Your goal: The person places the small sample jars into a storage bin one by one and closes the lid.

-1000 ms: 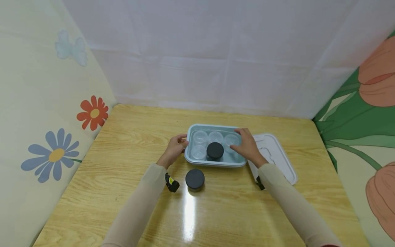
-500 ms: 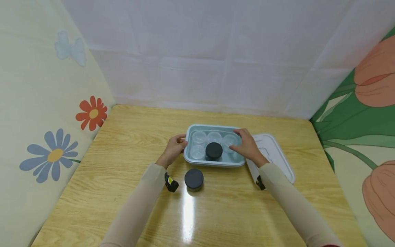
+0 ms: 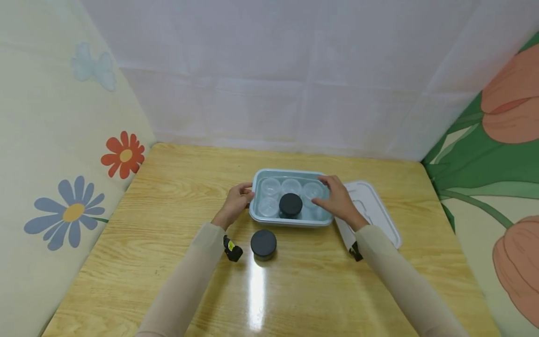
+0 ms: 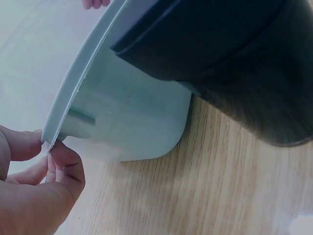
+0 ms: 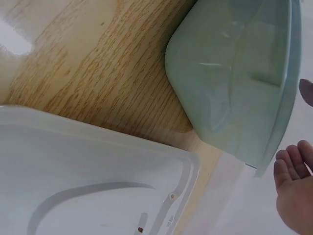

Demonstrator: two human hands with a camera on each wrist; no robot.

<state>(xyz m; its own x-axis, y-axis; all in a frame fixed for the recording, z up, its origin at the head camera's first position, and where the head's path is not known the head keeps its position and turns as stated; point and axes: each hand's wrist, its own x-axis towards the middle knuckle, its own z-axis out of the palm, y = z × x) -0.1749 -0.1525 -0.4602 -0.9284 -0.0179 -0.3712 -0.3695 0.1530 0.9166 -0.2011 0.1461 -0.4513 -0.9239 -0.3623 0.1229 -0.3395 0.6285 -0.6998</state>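
Observation:
A pale blue-green tub stands on the table with several clear round cups inside. Among them stands a jar with a black lid. My left hand pinches the tub's left rim between thumb and finger, as the left wrist view shows. Over the tub's right end, my right hand has thumb and fingers spread apart around the rightmost clear cup. In the right wrist view these fingers lie above the rim. A second black-lidded jar stands in front of the tub.
A white lid lies on the wooden table right of the tub, partly under my right forearm. The black wrist camera shows beside my left sleeve. A white sheet hangs behind the table, with flower-patterned sides left and right.
The whole scene shifts slightly left in the head view. My hands keep their places at the tub, and the tub, cups and jars stay as they were.

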